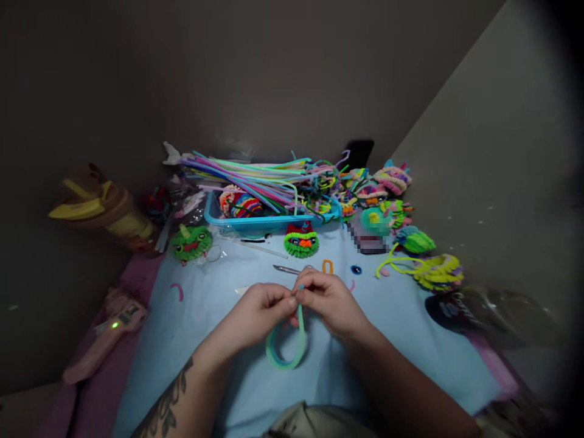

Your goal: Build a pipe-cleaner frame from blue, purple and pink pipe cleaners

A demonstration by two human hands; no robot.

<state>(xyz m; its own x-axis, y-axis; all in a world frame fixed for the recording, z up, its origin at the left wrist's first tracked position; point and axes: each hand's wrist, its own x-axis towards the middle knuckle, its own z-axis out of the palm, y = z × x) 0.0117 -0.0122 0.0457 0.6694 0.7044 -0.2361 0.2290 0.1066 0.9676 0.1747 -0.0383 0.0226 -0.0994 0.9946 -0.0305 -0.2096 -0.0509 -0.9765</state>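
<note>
My left hand (262,307) and my right hand (326,298) meet over a light blue cloth (219,365), fingers pinched together on the ends of a green and blue pipe cleaner (285,353). The pipe cleaner hangs below my fingers in a loop that rests on the cloth. A metal tool (286,269) lies just beyond my hands.
A blue tray (255,222) piled with coloured pipe cleaners (246,173) stands at the back. Fuzzy pipe-cleaner figures lie around it: a green one (191,242) left, a red-green one (301,241) middle, several at right (392,201). A pink glue gun (103,340) lies at left.
</note>
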